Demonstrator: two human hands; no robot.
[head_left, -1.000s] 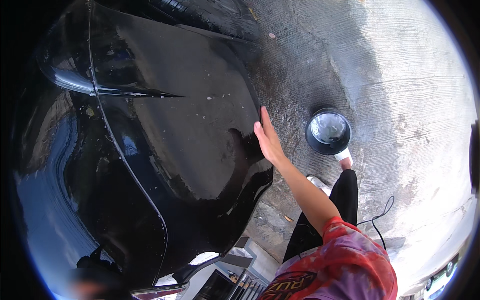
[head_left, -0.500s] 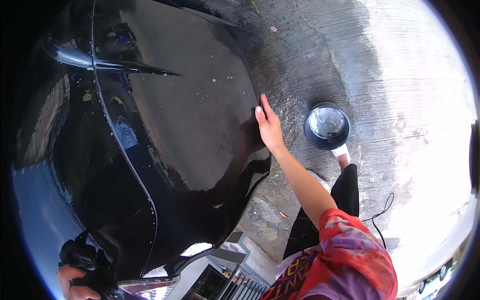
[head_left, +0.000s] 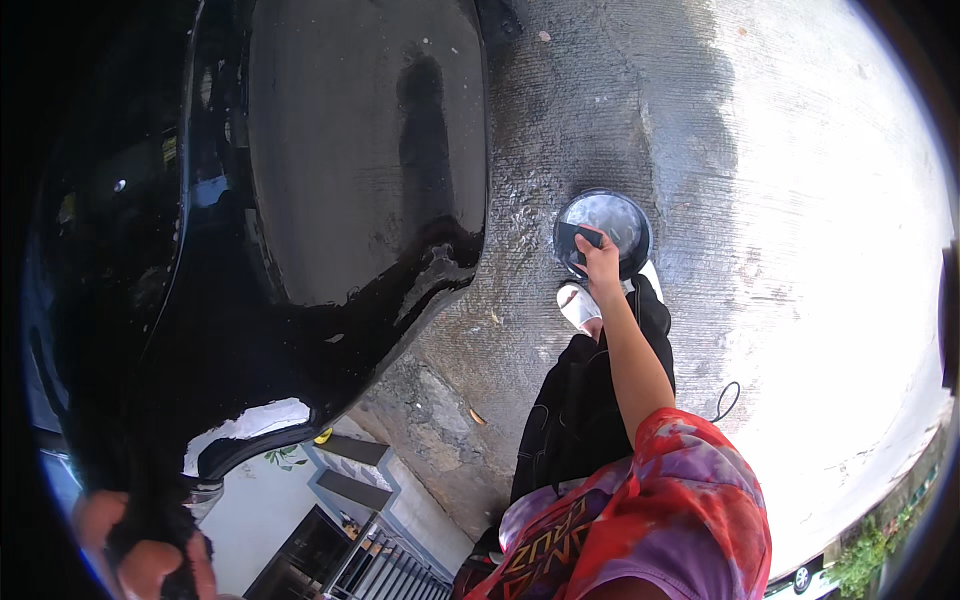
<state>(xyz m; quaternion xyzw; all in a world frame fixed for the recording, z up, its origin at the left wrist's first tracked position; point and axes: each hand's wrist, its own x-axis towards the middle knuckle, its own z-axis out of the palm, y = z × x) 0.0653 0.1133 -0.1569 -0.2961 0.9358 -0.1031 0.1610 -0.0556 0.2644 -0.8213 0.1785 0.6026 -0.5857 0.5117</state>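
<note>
right hand [head_left: 602, 262], outstretched, pinches a dark pad [head_left: 570, 242] over the bucket [head_left: 641, 253]; left hand [head_left: 150, 568] clutches black cloth [head_left: 152, 525].

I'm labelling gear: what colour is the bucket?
The bucket is black; it shows best in the head view.

Two hands [head_left: 602, 262], one bucket [head_left: 637, 258], one black car [head_left: 350, 170] and two white sandals [head_left: 574, 306] show.
</note>
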